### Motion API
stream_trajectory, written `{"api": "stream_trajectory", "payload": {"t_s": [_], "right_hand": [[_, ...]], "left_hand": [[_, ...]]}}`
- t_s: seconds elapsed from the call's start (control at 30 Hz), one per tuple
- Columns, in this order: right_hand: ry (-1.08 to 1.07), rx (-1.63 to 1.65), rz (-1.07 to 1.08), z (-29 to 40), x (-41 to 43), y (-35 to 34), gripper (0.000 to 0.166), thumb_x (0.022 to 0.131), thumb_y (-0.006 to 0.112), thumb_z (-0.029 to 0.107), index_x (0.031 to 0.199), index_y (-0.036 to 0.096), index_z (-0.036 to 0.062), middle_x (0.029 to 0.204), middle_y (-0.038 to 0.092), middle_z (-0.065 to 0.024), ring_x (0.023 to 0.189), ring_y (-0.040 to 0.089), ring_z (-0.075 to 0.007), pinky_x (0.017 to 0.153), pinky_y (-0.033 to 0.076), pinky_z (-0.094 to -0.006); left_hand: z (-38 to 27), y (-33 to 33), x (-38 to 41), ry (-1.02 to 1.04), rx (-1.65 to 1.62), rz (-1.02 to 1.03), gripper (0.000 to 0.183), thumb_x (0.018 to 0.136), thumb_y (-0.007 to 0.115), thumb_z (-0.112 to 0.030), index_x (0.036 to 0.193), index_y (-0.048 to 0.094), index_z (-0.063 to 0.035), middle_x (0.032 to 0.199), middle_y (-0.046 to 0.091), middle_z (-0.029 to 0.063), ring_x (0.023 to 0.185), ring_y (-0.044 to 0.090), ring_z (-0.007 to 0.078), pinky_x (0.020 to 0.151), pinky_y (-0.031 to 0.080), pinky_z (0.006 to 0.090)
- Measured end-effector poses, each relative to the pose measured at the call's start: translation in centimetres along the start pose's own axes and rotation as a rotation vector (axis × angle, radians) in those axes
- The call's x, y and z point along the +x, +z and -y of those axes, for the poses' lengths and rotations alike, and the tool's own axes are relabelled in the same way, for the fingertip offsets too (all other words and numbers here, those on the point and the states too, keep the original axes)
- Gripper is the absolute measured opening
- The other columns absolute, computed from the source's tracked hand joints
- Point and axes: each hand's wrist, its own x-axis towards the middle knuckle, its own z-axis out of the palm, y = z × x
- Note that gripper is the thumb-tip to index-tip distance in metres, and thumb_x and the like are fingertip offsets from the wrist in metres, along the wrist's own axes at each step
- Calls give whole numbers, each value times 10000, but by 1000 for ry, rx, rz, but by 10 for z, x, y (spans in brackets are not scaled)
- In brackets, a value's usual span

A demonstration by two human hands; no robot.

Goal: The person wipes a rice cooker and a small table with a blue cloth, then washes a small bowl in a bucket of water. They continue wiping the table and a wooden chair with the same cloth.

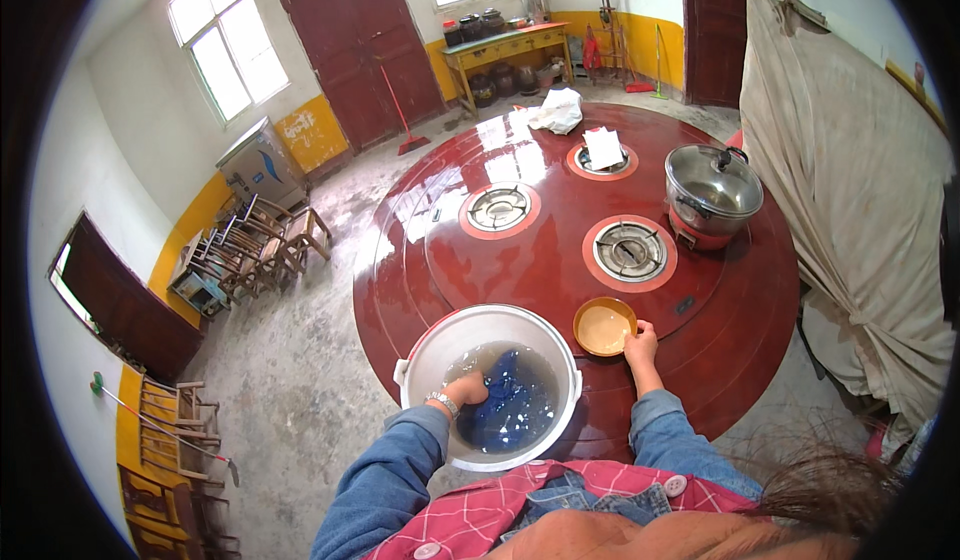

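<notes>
A white plastic bucket (424, 350) of cloudy water stands at the near edge of a round red table (517, 267), with a blue cloth (506, 387) lying in the water. Inside the bucket, my left hand (469, 389) is at the water by the cloth; its fingertips are hidden, so whether they grip the cloth does not show. Just right of the bucket, my right hand (640, 342) holds the rim of a small yellow-brown bowl (604, 326). The bowl's inside looks pale, and whether it holds liquid is hard to tell.
Gas burners (630, 251) are set in the table beyond the bowl. A lidded steel pot (712, 188) stands at the right. White papers (603, 148) and a white plastic bag (556, 112) lie at the far side. A draped cloth (847, 185) hangs at the right; wooden stools (262, 241) stand left.
</notes>
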Motion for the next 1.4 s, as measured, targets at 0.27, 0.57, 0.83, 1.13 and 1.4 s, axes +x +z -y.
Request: {"api": "stream_trajectory", "payload": {"t_s": [0.27, 0.57, 0.83, 1.13, 1.4], "right_hand": [[-125, -310, 136, 23, -13, -37, 322, 730, 622, 182, 1001, 633, 8, 930, 649, -205, 903, 627, -341, 797, 491, -429], [-410, -379, 206, 129, -64, -80, 196, 798, 583, 139, 953, 622, 25, 856, 612, -137, 775, 605, -295, 716, 484, -391], [-819, -371, 913, 238, -162, -11, 365, 802, 595, 239, 1122, 592, 64, 1040, 622, -176, 968, 602, -323, 835, 472, -406], [-797, -1058, 1221, 183, -152, 105, 628, 648, 731, 322, 1197, 552, 75, 1075, 615, -202, 1032, 584, -326, 877, 467, -386], [-777, -1421, 1290, 165, -141, 102, 316, 713, 645, 220, 989, 688, 73, 1032, 651, -152, 987, 612, -313, 833, 491, -387]], "left_hand": [[0, 11, 2, 170, -61, 111, 507, 695, 530, -93, 1175, 536, 72, 1116, 591, 268, 1102, 546, 365, 926, 424, 380], [-3, 17, 7, 158, -240, -117, 447, 722, 567, -101, 1157, 577, 3, 1105, 601, 250, 1078, 560, 368, 915, 433, 388], [-15, 2, -17, 20, -240, 39, 292, 724, 558, -105, 972, 652, 18, 851, 658, 220, 772, 652, 339, 620, 510, 410], [-30, -30, -81, 134, 20, -372, 188, 734, 561, -129, 836, 661, -7, 852, 664, 201, 808, 658, 342, 695, 521, 433], [-10, -45, -97, 41, -86, -662, 271, 767, 503, -161, 944, 592, 23, 816, 647, 245, 778, 649, 374, 673, 515, 451]]}}
